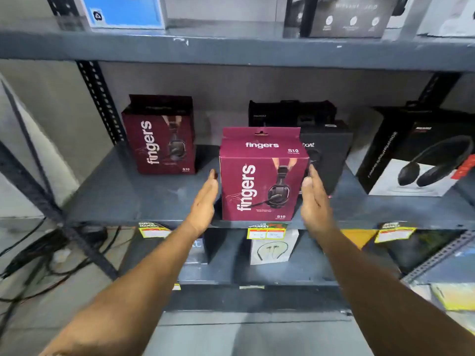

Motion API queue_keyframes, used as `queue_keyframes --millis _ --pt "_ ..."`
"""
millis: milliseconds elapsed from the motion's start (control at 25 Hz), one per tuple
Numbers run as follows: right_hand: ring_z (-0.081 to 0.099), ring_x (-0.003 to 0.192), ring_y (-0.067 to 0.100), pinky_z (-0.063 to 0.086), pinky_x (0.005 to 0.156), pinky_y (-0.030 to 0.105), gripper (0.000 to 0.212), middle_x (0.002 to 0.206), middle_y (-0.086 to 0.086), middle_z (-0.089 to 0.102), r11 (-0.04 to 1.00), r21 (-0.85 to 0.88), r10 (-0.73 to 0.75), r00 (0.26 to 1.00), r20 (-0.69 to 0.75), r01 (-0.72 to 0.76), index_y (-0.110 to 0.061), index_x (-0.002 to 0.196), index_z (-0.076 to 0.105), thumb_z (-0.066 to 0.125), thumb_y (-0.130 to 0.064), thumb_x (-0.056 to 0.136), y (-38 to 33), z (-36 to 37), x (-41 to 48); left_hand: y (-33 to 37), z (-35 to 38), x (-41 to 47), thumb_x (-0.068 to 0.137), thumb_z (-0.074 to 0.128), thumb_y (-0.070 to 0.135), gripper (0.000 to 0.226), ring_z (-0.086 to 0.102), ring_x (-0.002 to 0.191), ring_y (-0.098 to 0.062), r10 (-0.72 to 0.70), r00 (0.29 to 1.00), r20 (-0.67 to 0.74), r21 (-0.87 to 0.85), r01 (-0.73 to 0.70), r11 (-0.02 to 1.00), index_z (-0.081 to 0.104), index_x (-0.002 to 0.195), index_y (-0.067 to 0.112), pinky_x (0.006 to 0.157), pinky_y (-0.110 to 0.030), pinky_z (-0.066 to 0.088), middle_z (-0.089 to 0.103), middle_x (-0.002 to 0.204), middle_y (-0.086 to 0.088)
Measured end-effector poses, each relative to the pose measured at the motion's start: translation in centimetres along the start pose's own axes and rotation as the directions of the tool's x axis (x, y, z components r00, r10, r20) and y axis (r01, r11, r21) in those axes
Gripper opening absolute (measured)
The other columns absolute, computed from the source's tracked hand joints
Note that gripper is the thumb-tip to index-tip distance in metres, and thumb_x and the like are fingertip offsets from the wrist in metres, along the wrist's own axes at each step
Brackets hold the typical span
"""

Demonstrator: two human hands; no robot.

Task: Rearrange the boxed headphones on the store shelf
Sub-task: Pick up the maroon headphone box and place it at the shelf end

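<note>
A maroon "fingers" headphone box [262, 181] stands upright at the front edge of the grey middle shelf [144, 201]. My left hand [205, 201] is flat beside its left side, with a narrow dark gap between them. My right hand [314, 199] is flat along its right side, with the thumb at the box's edge. Neither hand curls around the box. A second maroon "fingers" box [160, 136] stands further back on the left. Behind the front box are a black "boat" box [327, 152] and another black box [290, 111].
A large black-and-white headphone box [416, 155] stands at the right of the shelf. Yellow price tags [266, 231] hang on the shelf's front edge. The lower shelf holds an earphone box [272, 249]. More boxes sit on the top shelf [231, 47]. Cables [51, 253] lie on the floor at the left.
</note>
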State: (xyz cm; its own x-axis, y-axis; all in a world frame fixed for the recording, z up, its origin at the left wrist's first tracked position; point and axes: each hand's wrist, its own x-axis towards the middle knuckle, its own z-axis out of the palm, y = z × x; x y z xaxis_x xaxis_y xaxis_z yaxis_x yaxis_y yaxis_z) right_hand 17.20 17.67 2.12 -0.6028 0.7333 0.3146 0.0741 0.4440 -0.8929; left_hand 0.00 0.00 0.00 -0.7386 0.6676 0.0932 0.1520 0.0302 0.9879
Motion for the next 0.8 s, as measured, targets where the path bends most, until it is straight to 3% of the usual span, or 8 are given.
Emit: queue_keyframes --millis 200,280,360,400,480,560,640,800 --pt "0.050 0.110 -0.028 0.039 0.086 -0.004 0.042 0.135 -0.009 0.052 0.979 0.161 0.122 0.992 0.010 -0.122 -0.001 0.148 0.037 0.025 -0.014 0.110 0.9 2.7 -0.4 -2.1 1.3 0.4 0.104 0.023 0.040 0.062 0.032 0.150 -0.018 -0.028 0.998 0.059 -0.138 0.036 0.990 0.027 0.157 0.009 0.126 -0.045 0.020 0.037 0.161 -0.008" --pt "0.053 0.123 -0.011 0.042 0.097 0.006 0.042 0.143 0.004 0.054 0.973 0.200 0.123 0.992 -0.013 -0.118 -0.001 0.147 0.041 0.028 -0.017 0.110 -0.6 2.4 -0.8 -0.8 1.5 -0.3 0.102 0.023 0.047 0.064 0.040 0.145 -0.011 -0.028 1.000 0.008 -0.109 0.029 0.994 0.031 0.156 0.013 0.124 -0.043 0.026 0.044 0.157 -0.006" --pt "0.053 0.131 0.022 0.042 0.111 0.036 0.044 0.139 0.016 0.057 0.975 0.198 0.116 0.992 -0.050 -0.103 -0.006 0.142 0.050 0.033 -0.026 0.107 -3.0 1.4 -1.3 1.1 1.5 -1.8 0.102 0.022 0.051 0.064 0.041 0.142 -0.002 0.009 0.999 -0.042 -0.030 -0.011 0.999 0.031 0.157 0.019 0.121 -0.032 0.030 0.044 0.156 -0.002" --pt "0.056 0.124 0.026 0.042 0.111 0.044 0.043 0.130 0.012 0.063 0.974 0.203 0.112 0.991 -0.070 -0.096 -0.011 0.136 0.058 0.037 -0.030 0.103 -4.1 0.6 -1.3 2.4 1.3 -2.6 0.101 0.023 0.051 0.064 0.043 0.137 0.007 0.029 0.998 -0.064 -0.012 -0.030 0.999 0.031 0.157 0.021 0.116 -0.019 0.034 0.045 0.155 0.001" --pt "0.065 0.104 0.016 0.052 0.099 0.039 0.030 0.106 -0.002 0.074 0.947 0.294 0.153 0.986 -0.060 -0.129 -0.029 0.110 0.072 0.047 -0.034 0.096 -7.0 -1.2 -1.6 5.8 0.8 -4.2 0.097 0.029 0.061 0.066 0.052 0.116 0.025 0.024 0.995 -0.094 -0.047 -0.029 0.998 0.040 0.153 0.026 0.094 0.002 0.041 0.057 0.144 0.017" --pt "0.072 0.095 0.018 0.057 0.090 0.038 0.022 0.099 -0.002 0.079 0.861 0.437 0.281 0.960 0.017 -0.260 -0.030 0.095 0.076 0.057 -0.039 0.089 -9.8 -2.8 -2.4 9.1 -0.1 -6.2 0.083 0.038 0.075 0.069 0.068 0.105 0.011 -0.053 0.992 -0.115 -0.117 0.039 0.992 0.060 0.136 0.037 0.088 -0.013 0.055 0.073 0.121 0.025" --pt "0.073 0.099 0.030 0.057 0.091 0.048 0.029 0.108 0.015 0.077 0.809 0.479 0.343 0.935 0.089 -0.342 -0.017 0.105 0.073 0.061 -0.039 0.092 -11.8 -4.2 -3.4 12.1 -0.3 -8.1 0.079 0.044 0.078 0.056 0.077 0.096 -0.006 -0.158 0.978 -0.135 -0.195 0.130 0.972 0.073 0.112 0.044 0.089 -0.039 0.060 0.080 0.105 0.019" --pt "0.068 0.086 0.022 0.059 0.083 0.042 0.029 0.098 0.010 0.079 0.810 0.469 0.355 0.931 0.087 -0.353 -0.015 0.105 0.070 0.056 -0.040 0.098 -13.8 -5.9 -5.2 15.1 0.9 -11.3 0.099 0.042 0.063 0.044 0.079 0.077 -0.003 -0.174 0.965 -0.196 -0.170 0.142 0.975 0.079 0.077 0.052 0.066 -0.030 0.062 0.082 0.083 0.020"
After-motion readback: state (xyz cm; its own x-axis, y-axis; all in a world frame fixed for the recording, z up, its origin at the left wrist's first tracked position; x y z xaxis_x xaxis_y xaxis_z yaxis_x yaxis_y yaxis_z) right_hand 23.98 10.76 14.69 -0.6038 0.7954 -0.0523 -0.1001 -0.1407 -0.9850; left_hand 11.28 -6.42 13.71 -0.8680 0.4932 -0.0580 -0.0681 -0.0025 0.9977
